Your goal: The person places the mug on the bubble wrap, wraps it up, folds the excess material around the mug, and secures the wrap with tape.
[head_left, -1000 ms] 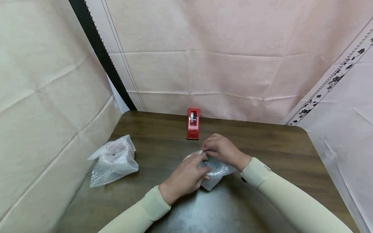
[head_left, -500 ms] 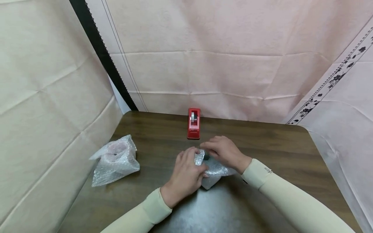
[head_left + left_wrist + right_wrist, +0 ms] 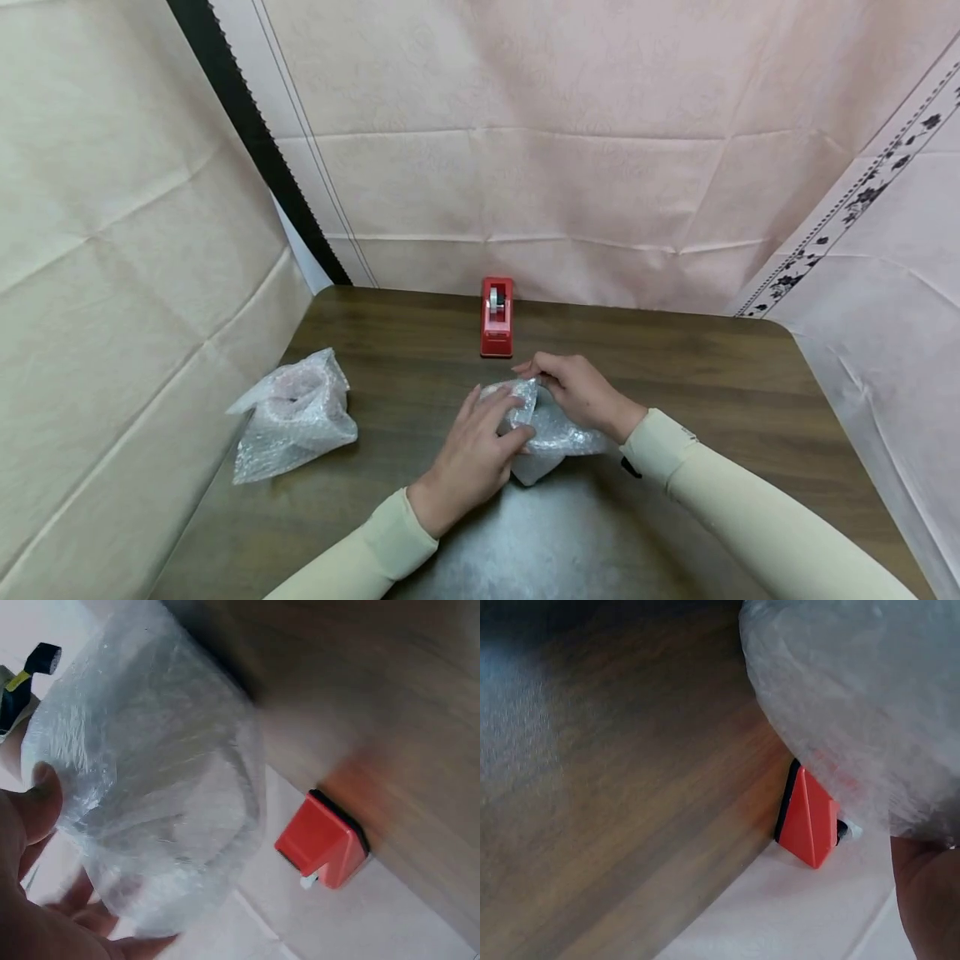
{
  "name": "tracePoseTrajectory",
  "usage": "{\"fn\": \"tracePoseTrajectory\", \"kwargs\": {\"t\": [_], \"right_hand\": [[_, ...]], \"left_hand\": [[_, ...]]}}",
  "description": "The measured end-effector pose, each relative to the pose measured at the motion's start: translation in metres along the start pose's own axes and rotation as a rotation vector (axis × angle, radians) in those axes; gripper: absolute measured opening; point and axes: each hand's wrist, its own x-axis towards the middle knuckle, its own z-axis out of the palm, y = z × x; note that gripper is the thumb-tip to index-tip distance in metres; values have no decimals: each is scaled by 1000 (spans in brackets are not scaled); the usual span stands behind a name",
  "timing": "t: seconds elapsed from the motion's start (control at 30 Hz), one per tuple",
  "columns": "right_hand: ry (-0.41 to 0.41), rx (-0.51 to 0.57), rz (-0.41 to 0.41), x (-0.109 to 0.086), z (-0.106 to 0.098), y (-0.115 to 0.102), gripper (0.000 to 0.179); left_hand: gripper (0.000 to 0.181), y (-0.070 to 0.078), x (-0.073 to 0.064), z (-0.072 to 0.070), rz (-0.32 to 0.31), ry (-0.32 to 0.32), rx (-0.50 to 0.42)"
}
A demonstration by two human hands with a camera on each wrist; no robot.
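A bundle of clear bubble wrap (image 3: 564, 432) sits on the table, between the two hands. Its contents are hidden under the layers. My left hand (image 3: 471, 457) holds the bundle's left side, fingers spread over the top and thumb across the near face. Close up in the left wrist view, the thumb (image 3: 46, 801) presses the crinkled bubble wrap (image 3: 176, 780) while the other fingers lie along its lower edge. At the far upper side, my right hand (image 3: 583, 393) pinches the edge of the wrap; only part of that hand (image 3: 934, 900) appears in the right wrist view.
A red tape dispenser (image 3: 497, 318) stands behind the bundle, near the table's back edge. To the left lies a second bubble-wrapped bundle (image 3: 296, 417). Pale cloth (image 3: 585, 192) hangs along the back and both sides of the brown wooden table (image 3: 675, 358).
The wrap's flap has been drawn to the right over the top, covering a dark gap seen half a second ago. My left fingers have shifted onto the folded wrap.
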Motion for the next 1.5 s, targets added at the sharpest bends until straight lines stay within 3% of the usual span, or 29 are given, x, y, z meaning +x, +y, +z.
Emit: {"fn": "tracePoseTrajectory", "kwargs": {"t": [0.1, 0.23, 0.4, 0.5, 0.57, 0.67, 0.77, 0.93, 1.07, 1.17, 1.27, 1.5], "right_hand": [[25, -6, 2, 1, 1, -1, 23], [34, -16, -10, 0, 1, 0, 23], [-18, -91, -83, -1, -4, 3, 15], [-87, -125, -82, 1, -9, -1, 13], [-90, -139, -63, 1, -9, -2, 11], [-32, -141, -22, -2, -4, -4, 19], [-2, -175, -47, -9, 0, -2, 33], [-103, -316, -132, -22, -5, 0, 72], [-211, -358, -129, -28, -8, -3, 107], [-215, -337, -110, -30, -3, -6, 107], [-162, -331, -87, -34, 6, -8, 98], [-80, -373, -67, -40, 18, -14, 89]], "left_hand": [[18, -4, 0, 1, 68, 11, 12], [15, -6, 3, 1, 121, -43, 17], [14, -9, 8, -4, 131, -143, 56], [17, -15, 8, -7, 128, -184, 86], [22, -19, 7, -8, 128, -196, 85], [22, -21, 6, -10, 123, -210, 69], [19, -23, 3, -16, 86, -230, 50], [26, -33, 1, -26, 30, -284, 41], [30, -39, 0, -28, 44, -317, 46], [33, -40, 1, -30, 38, -322, 31], [39, -41, 3, -33, 5, -335, 16], [40, -41, 5, -37, -62, -425, -14]]}}
